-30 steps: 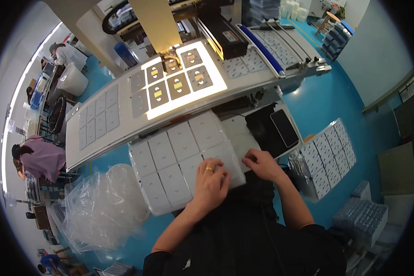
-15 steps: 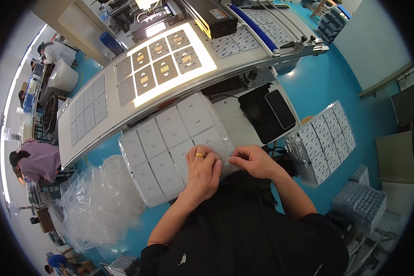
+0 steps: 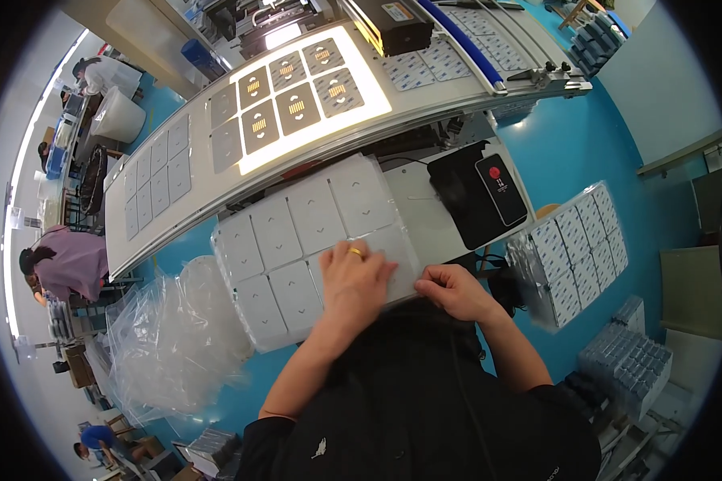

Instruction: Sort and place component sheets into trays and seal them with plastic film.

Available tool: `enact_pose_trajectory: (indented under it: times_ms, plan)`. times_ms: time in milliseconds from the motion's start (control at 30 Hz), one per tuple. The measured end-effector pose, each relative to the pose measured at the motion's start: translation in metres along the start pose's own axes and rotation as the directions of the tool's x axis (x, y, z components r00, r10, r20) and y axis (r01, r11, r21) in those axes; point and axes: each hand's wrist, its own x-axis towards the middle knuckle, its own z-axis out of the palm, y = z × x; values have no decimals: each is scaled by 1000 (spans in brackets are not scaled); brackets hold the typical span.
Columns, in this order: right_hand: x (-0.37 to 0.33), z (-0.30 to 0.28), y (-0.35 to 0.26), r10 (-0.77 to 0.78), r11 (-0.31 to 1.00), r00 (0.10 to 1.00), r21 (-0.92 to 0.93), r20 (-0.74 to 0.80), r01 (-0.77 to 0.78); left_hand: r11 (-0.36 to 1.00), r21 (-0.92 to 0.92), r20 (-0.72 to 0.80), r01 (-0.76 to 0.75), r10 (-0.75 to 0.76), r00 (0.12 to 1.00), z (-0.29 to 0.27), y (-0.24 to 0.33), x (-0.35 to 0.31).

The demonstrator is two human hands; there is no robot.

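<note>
A sheet of light grey panels [image 3: 317, 218], marked with small arrows and covered in clear film, lies in front of me. My left hand [image 3: 351, 280], with a gold ring on one finger, rests on its near right part, fingers laid over the panels and slightly bent. At the sheet's near right corner my right hand [image 3: 459, 293] is closed, thumb and forefinger pinched on the edge of the clear plastic film [image 3: 409, 260]. The fingertips partly hide what lies between them.
Beyond the sheet runs a long worktable [image 3: 200, 204] with a lit area of dark panels [image 3: 299, 108]. A phone [image 3: 501, 191] lies to the right, near a stack of patterned sheets [image 3: 573, 256]. Crumpled clear plastic [image 3: 176, 345] is at the left. Several people work further left.
My left hand has shifted slightly over the sheet, fingers reaching further right. My right hand stays pinched at the corner. The phone's screen has lit up, and the view has shifted a little.
</note>
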Motion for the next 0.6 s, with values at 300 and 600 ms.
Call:
enact_pose_trajectory:
  times_ms: [300, 600]
  plan:
    - [3, -11, -2, 45, 995, 995, 85, 94, -53, 942, -242, 52, 234, -228, 972, -24, -23, 11]
    - [13, -11, -16, 123, 992, 986, -37, 113, -120, 926, -273, 177, 261, -218, 960, -21, 28, 38]
